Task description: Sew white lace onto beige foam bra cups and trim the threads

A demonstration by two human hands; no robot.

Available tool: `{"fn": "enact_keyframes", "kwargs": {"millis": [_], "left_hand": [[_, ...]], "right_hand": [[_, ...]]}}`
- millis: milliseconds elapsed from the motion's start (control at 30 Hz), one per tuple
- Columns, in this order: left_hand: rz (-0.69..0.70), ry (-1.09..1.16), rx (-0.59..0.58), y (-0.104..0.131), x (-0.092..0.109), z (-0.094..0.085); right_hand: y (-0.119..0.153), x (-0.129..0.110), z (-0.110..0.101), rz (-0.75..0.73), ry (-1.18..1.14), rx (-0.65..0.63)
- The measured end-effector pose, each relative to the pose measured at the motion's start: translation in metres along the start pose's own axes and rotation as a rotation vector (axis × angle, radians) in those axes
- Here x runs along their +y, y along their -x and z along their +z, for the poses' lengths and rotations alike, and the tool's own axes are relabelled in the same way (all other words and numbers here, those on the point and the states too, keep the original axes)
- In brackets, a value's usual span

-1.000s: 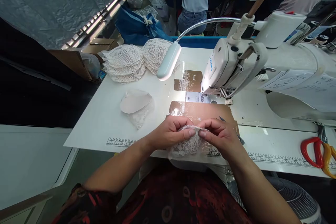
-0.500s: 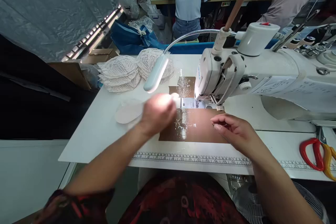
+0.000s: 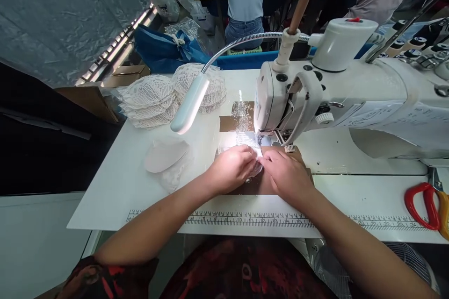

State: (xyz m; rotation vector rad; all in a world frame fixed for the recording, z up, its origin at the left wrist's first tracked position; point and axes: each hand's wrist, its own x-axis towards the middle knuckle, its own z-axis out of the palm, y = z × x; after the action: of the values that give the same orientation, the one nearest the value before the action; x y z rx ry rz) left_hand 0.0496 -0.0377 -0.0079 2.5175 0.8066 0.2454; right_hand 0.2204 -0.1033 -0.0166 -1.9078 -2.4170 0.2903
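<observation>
Close in front of the sewing machine's (image 3: 273,98) needle area, both hands meet over a small white lace-like piece (image 3: 258,152). My left hand (image 3: 233,168) has its fingers closed on the piece's left part. From the other side, my right hand (image 3: 286,173) pinches its right edge with thumb and forefinger. The fingers hide much of the piece. Beneath the hands lies a brown sheet (image 3: 259,186) taped to the bed. Left of my left hand, a pale oval piece (image 3: 166,155) rests partly over a sheer lace piece (image 3: 173,177).
Stacks of white lace pieces (image 3: 149,103) stand at the back left. A lamp (image 3: 191,103) hangs low over the table. Red-and-yellow scissors (image 3: 423,203) lie at the right, and a printed ruler (image 3: 245,218) runs along the front edge. Two people sit beyond.
My left hand has moved right and toward me, to the white piece before the needle. My right hand has shifted left to meet it. The view has turned slightly.
</observation>
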Motion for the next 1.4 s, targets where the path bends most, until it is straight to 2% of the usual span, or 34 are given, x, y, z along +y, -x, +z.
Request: {"fn": "enact_keyframes", "kwargs": {"millis": [100, 200, 467, 600, 733, 1033, 1167, 1300, 1367, 1400], "left_hand": [[0.086, -0.062, 0.098, 0.0, -0.011, 0.004], [0.173, -0.191, 0.142, -0.005, -0.017, 0.01], [0.236, -0.258, 0.11, -0.02, -0.038, 0.009], [0.29, -0.265, 0.103, -0.021, -0.046, 0.007], [0.27, -0.27, 0.106, -0.022, -0.049, 0.007], [0.098, -0.275, 0.139, -0.021, -0.047, 0.01], [0.025, -0.286, 0.106, -0.02, -0.044, 0.009], [-0.062, -0.223, 0.046, -0.013, -0.042, -0.002], [-0.009, -0.107, -0.063, -0.003, -0.039, -0.01], [0.059, -0.031, -0.139, 0.004, -0.037, -0.014]], "right_hand": [[-0.002, -0.001, -0.001, 0.01, 0.036, -0.024], [-0.006, 0.001, 0.0, 0.036, 0.062, -0.008], [-0.011, 0.001, 0.008, 0.095, 0.104, 0.076], [-0.012, -0.001, 0.008, 0.103, 0.106, 0.06], [-0.012, 0.001, 0.011, 0.091, 0.071, 0.085], [-0.006, 0.013, 0.014, 0.022, -0.132, 0.212], [-0.007, 0.015, 0.015, -0.003, -0.229, 0.272], [-0.004, 0.021, 0.02, -0.058, -0.348, 0.377], [-0.002, 0.025, 0.023, -0.067, -0.397, 0.407], [-0.001, 0.026, 0.024, -0.068, -0.413, 0.413]]}}
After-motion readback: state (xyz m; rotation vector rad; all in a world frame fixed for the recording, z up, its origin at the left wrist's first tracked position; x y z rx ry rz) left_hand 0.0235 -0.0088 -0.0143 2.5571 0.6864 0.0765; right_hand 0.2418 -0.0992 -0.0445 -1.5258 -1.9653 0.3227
